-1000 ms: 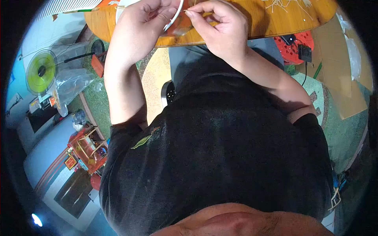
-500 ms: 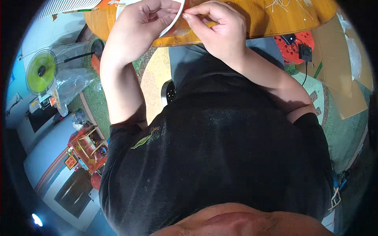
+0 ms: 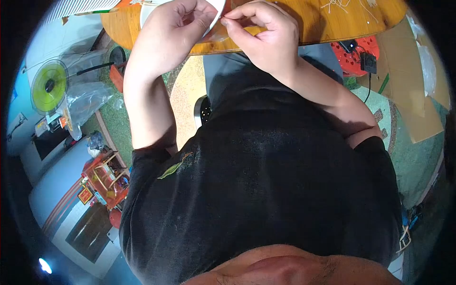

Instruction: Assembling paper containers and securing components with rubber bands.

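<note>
Both my hands are raised over the near edge of an orange-brown wooden table [image 3: 313,26]. My left hand [image 3: 178,31] curls around the rim of a white round dish [image 3: 148,10] that it mostly hides. My right hand [image 3: 266,38] is right beside it, thumb and forefinger pinched together at the dish's edge on something too small to identify. The two hands nearly touch. My black shirt fills the middle of the view.
Pale strands [image 3: 339,5] lie on the table's far right. On the floor, a green fan [image 3: 47,85] and clear plastic bag [image 3: 88,99] stand at left, a small red rack [image 3: 104,180] lower left, a red stool [image 3: 354,50] with a black plug [image 3: 368,61] and cardboard sheets [image 3: 418,99] at right.
My hands stay at the dish; the right hand's pinched fingers have edged slightly left toward the left hand. Nothing else has moved.
</note>
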Demonstrator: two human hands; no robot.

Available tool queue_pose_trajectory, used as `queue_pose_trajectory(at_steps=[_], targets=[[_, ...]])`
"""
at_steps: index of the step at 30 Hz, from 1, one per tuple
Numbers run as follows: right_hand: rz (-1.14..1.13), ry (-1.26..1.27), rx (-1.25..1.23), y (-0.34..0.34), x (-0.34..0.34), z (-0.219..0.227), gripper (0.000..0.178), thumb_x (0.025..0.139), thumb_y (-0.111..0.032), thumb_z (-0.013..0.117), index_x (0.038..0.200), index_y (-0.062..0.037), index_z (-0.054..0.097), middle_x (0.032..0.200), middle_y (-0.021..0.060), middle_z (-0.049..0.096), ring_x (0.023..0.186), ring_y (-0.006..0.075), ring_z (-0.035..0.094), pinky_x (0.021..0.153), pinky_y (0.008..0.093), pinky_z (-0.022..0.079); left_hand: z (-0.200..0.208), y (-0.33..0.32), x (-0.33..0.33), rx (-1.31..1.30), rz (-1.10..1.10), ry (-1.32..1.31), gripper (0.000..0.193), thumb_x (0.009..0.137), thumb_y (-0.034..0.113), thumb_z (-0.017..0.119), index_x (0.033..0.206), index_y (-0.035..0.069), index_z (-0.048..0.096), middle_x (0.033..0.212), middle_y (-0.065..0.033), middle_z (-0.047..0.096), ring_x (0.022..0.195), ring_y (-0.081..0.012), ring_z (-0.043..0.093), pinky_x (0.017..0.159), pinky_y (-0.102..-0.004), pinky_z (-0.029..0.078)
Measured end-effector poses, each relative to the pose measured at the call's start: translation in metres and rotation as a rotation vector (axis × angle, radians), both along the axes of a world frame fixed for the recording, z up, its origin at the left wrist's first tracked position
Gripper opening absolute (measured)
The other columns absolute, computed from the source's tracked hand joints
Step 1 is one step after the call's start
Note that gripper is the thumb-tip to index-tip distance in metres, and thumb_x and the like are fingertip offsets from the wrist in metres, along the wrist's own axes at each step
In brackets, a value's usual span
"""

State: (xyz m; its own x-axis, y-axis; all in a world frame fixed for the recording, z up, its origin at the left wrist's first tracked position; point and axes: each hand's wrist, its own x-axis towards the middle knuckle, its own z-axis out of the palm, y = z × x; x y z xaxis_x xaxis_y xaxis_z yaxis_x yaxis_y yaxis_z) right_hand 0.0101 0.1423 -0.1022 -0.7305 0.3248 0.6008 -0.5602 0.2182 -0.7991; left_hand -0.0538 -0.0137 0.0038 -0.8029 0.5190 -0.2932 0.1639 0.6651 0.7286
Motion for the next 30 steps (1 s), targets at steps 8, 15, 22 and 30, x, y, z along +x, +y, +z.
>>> queue_pose_trajectory(at_steps=[8,15,22,30], targets=[[0.263,-0.289,-0.588,-0.007,-0.008,-0.011,0.007,0.094,0.007,0.069,0.098,0.0034,0.065,0.089,0.0057,0.07,0.078,0.0103,0.066,0.071,0.0236,0.053,0.02,0.023,0.022,-0.089,0.057,0.182,0.002,0.096,-0.002,0.062,0.096,-0.003,0.061,0.085,-0.0075,0.065,0.079,-0.0162,0.063,0.072,-0.0307,0.052],[0.366,-0.479,-1.316,0.007,-0.01,0.035,0.016,0.096,0.009,0.062,0.099,-0.0062,0.058,0.102,0.0071,0.067,0.099,0.0183,0.066,0.091,0.0325,0.053,-0.023,-0.013,0.012,-0.042,-0.136,0.555,0.016,0.097,0.006,0.069,0.111,0.0,0.066,0.096,-0.0115,0.072,0.091,-0.0201,0.071,0.082,-0.0328,0.056],[0.651,-0.644,-1.254,0.024,-0.008,0.04,0.017,0.096,0.005,0.063,0.102,-0.0082,0.055,0.102,0.0077,0.067,0.1,0.0219,0.067,0.094,0.0349,0.052,-0.007,-0.002,0.024,-0.04,-0.07,0.596,0.012,0.097,0.005,0.067,0.108,0.0,0.065,0.098,-0.0119,0.071,0.089,-0.0219,0.069,0.081,-0.0329,0.055],[0.657,-0.505,-0.778,0.021,-0.017,0.025,0.02,0.092,0.011,0.066,0.1,-0.0018,0.053,0.104,0.0106,0.068,0.092,0.0158,0.066,0.083,0.0298,0.056,0.011,0.014,0.034,0.109,-0.071,0.724,0.017,0.088,-0.011,0.061,0.101,-0.002,0.054,0.096,-0.0205,0.059,0.086,-0.0391,0.06,0.078,-0.0399,0.05]])
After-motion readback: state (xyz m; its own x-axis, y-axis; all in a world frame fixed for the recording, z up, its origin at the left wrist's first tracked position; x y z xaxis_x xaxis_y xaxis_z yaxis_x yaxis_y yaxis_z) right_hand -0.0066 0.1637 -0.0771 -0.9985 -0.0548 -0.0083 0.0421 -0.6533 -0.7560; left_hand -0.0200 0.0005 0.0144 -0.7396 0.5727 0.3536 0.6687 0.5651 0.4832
